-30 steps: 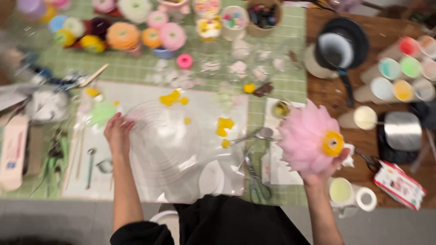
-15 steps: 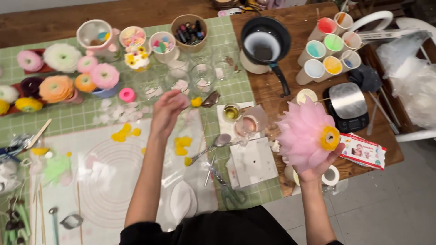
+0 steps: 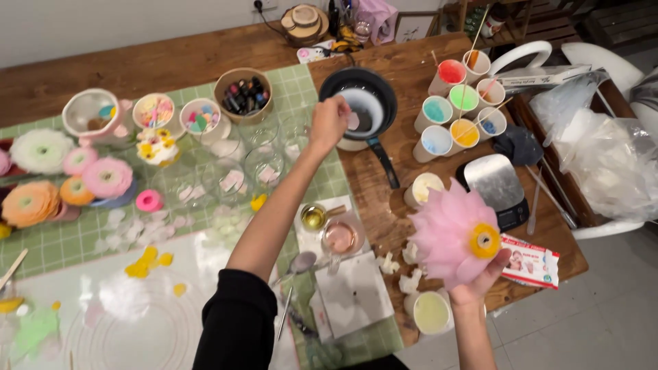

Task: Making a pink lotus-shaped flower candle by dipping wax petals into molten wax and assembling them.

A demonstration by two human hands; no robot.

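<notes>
My right hand (image 3: 480,286) holds up a pale pink flower with a yellow centre (image 3: 454,233) over the table's right edge. My left hand (image 3: 329,122) reaches far forward, fingers pinched on a small pale pink petal-like piece (image 3: 352,120) right over the black pan with a white inside (image 3: 362,108). Whether the piece touches the pan's contents is unclear. My left arm wears a black sleeve (image 3: 233,322).
Paper cups of coloured liquid (image 3: 460,103) stand right of the pan, a kitchen scale (image 3: 495,183) nearer me. Finished flowers (image 3: 68,175) and small bowls (image 3: 154,109) line the green grid mat (image 3: 68,236). Glass jars, a spoon and white sheets lie between my arms.
The view swung right and forward. My left hand left the clear mat and travelled up to the black pan, now pinching a small pink piece. My right hand still holds the pink flower.
</notes>
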